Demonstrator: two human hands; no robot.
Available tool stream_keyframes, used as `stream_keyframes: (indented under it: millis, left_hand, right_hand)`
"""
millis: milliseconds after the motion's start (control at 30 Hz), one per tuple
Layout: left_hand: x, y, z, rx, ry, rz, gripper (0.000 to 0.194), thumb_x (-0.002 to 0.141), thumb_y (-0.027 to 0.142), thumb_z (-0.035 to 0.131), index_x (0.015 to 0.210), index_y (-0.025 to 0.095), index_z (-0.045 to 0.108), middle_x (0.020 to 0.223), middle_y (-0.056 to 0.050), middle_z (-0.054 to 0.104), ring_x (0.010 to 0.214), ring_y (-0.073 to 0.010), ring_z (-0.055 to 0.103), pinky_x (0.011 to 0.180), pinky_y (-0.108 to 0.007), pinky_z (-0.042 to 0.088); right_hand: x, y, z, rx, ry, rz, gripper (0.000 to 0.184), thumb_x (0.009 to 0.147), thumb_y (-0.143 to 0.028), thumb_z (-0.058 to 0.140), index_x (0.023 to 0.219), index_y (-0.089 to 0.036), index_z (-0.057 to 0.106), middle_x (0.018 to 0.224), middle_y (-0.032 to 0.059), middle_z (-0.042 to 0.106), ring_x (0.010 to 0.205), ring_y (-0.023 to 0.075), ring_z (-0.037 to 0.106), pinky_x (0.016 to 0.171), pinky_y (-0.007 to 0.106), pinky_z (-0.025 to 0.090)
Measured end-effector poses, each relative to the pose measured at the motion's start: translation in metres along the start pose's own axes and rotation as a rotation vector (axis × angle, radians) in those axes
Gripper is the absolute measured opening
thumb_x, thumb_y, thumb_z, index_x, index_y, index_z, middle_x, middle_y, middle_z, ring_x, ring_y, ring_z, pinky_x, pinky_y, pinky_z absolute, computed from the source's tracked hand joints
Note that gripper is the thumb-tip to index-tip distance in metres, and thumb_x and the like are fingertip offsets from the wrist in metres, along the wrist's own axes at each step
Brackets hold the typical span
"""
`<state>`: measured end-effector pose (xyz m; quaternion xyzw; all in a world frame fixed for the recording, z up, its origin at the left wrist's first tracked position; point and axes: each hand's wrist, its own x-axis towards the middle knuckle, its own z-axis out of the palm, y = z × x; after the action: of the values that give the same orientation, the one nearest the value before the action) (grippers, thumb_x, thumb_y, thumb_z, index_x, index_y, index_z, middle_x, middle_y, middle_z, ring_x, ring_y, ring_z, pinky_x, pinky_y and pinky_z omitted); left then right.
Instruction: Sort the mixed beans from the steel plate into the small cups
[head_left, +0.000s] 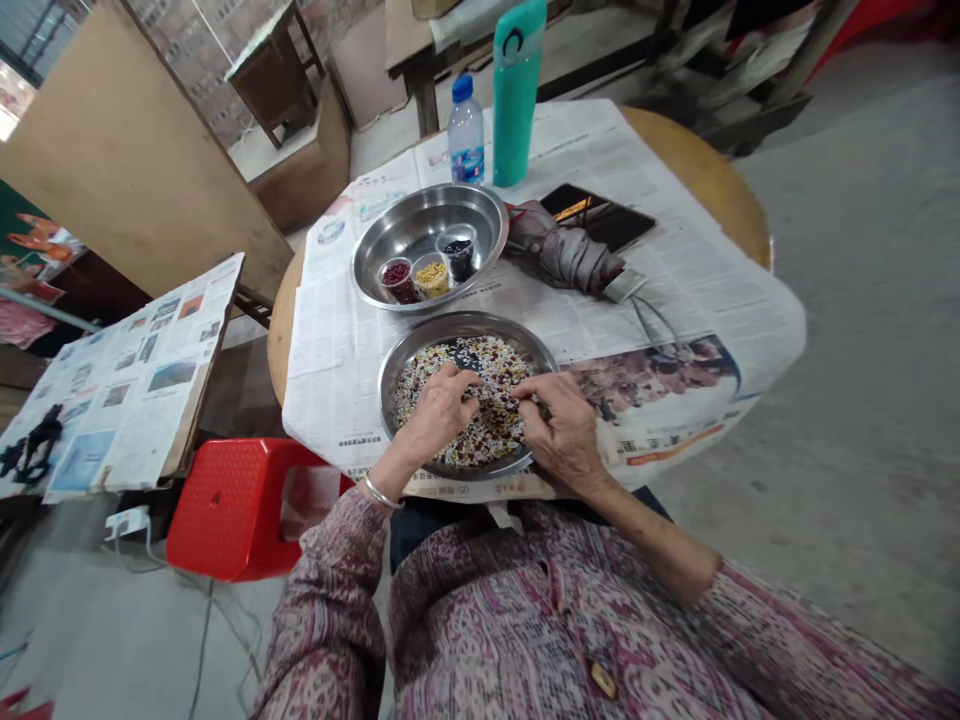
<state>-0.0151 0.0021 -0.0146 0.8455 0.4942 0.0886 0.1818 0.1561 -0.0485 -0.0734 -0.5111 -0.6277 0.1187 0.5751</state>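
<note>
A round steel plate in front of me holds mixed grains and beans, white, yellow, dark red and black, spread over its bottom. Over its left half is my left hand, fingers curled and thumb near the fingertips. My right hand reaches over the right rim, thumb and index finger pinched together at the grains. Whatever lies between the fingers of either hand is too small to make out. Behind the plate, a steel basin contains three clear cups: dark red beans, yellow kernels and black beans.
Newspaper covers the round table. A water bottle, a teal flask, a folded umbrella and a dark phone or tablet stand or lie beyond the plate. A red stool is at the left, beside another newspaper-covered table.
</note>
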Motion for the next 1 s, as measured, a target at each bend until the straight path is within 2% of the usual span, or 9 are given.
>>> stream_keyframes:
  millis: [133,233,467,633,833,1000]
  left_hand:
    - [0.01,0.006,-0.001,-0.027,0.0,0.03,0.019,0.089,0.008,0.061,0.101,0.017,0.073,0.1,-0.006,0.07,0.1,-0.021,0.066,0.103,-0.039,0.052]
    - [0.007,0.011,-0.007,-0.082,-0.036,0.019,0.018,0.086,0.007,0.062,0.095,0.017,0.074,0.092,-0.005,0.073,0.092,-0.0194,0.068,0.098,-0.037,0.054]
    - [-0.034,0.015,-0.022,-0.149,-0.169,0.111,0.021,0.089,0.006,0.059,0.096,0.02,0.073,0.098,-0.003,0.072,0.094,-0.0169,0.068,0.097,-0.034,0.054]
    - [-0.05,0.015,-0.018,-0.113,-0.269,0.172,0.018,0.092,0.011,0.062,0.102,0.021,0.072,0.106,-0.004,0.07,0.104,-0.0183,0.067,0.101,-0.034,0.054]
    - [-0.037,0.004,-0.006,0.013,-0.178,0.101,0.024,0.095,0.008,0.052,0.103,0.022,0.07,0.106,-0.006,0.066,0.105,-0.0196,0.064,0.099,-0.036,0.055]
    - [-0.014,-0.014,-0.009,0.027,-0.011,0.04,0.018,0.096,0.01,0.055,0.102,0.021,0.068,0.109,-0.006,0.062,0.107,-0.0192,0.062,0.102,-0.037,0.053]
  right_hand:
    - [0.0,0.001,0.001,-0.008,0.004,-0.002,0.019,0.086,-0.01,0.051,0.082,-0.025,0.061,0.081,0.0024,0.068,0.083,0.0228,0.061,0.079,0.038,0.049]
    - [0.0,0.001,0.001,-0.008,-0.002,0.005,0.019,0.085,-0.01,0.051,0.082,-0.026,0.061,0.081,0.0026,0.068,0.084,0.0233,0.061,0.079,0.039,0.049]
    - [0.0,0.001,0.001,0.0,-0.003,0.029,0.019,0.083,-0.009,0.053,0.08,-0.026,0.062,0.08,0.0021,0.069,0.083,0.023,0.062,0.081,0.04,0.05]
    - [0.0,0.0,0.001,0.009,0.001,0.029,0.019,0.083,-0.01,0.053,0.08,-0.025,0.063,0.081,0.0025,0.069,0.084,0.0232,0.062,0.081,0.04,0.05]
    - [0.0,0.0,0.001,0.004,-0.001,0.028,0.019,0.083,-0.01,0.053,0.08,-0.025,0.062,0.08,0.0024,0.069,0.084,0.0232,0.062,0.08,0.04,0.05]
    - [0.0,0.0,0.001,0.011,-0.002,0.043,0.018,0.082,-0.01,0.054,0.079,-0.026,0.062,0.08,0.0023,0.069,0.085,0.0235,0.062,0.081,0.04,0.05]
